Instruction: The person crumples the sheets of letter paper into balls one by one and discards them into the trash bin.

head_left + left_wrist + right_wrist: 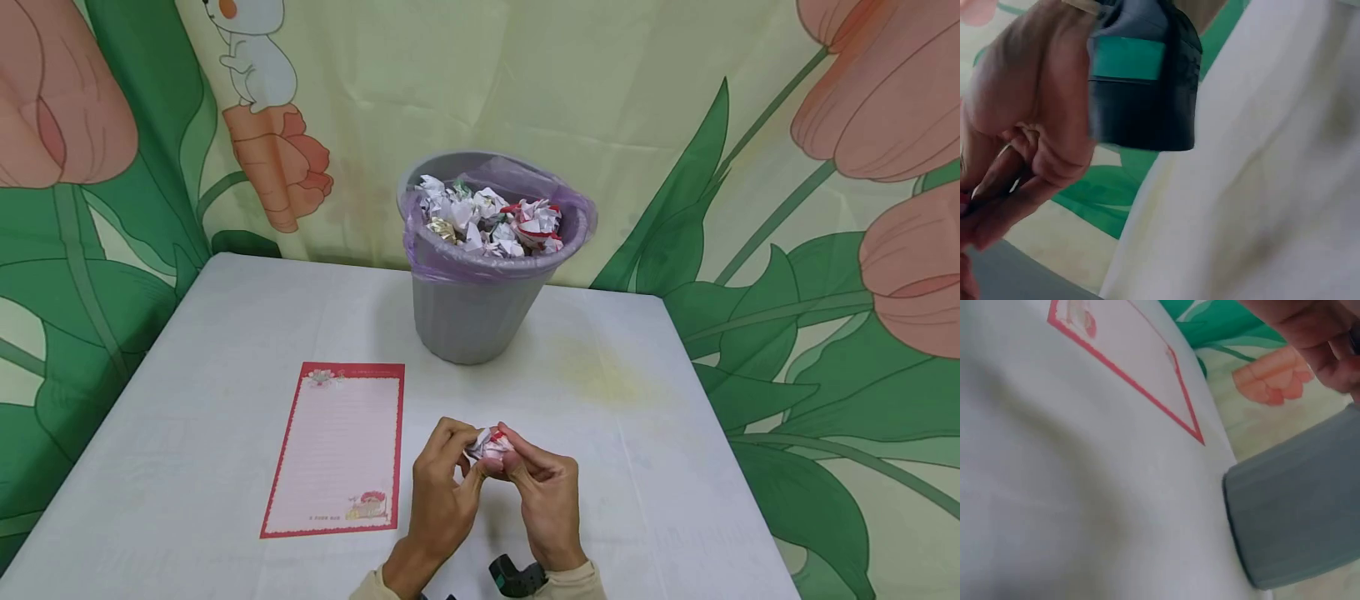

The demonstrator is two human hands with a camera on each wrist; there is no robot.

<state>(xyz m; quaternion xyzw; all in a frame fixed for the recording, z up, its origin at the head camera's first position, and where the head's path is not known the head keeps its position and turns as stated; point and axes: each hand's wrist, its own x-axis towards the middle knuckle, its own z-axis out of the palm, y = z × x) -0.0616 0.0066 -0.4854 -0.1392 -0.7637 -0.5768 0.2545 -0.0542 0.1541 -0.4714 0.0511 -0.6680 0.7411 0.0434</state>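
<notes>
In the head view, a small crumpled ball of white paper with red patches (491, 445) is held up between both hands, over the near part of the table. My left hand (444, 487) pinches it from the left with thumb and fingers. From the right, my right hand (546, 500) grips the same ball, thumbs close together at its lower side. Left of the hands, a flat sheet of lined letter paper with a red border (345, 450) lies on the table. The wrist views catch only parts of a hand at their edges.
A grey trash bin (476, 321) with a purple liner stands at the table's far side, heaped with crumpled paper (487, 221). The table has a white cloth (637, 500). Behind hangs a backdrop (450, 75) of tulips and a rabbit. A black wrist camera (517, 577) sits at the right wrist.
</notes>
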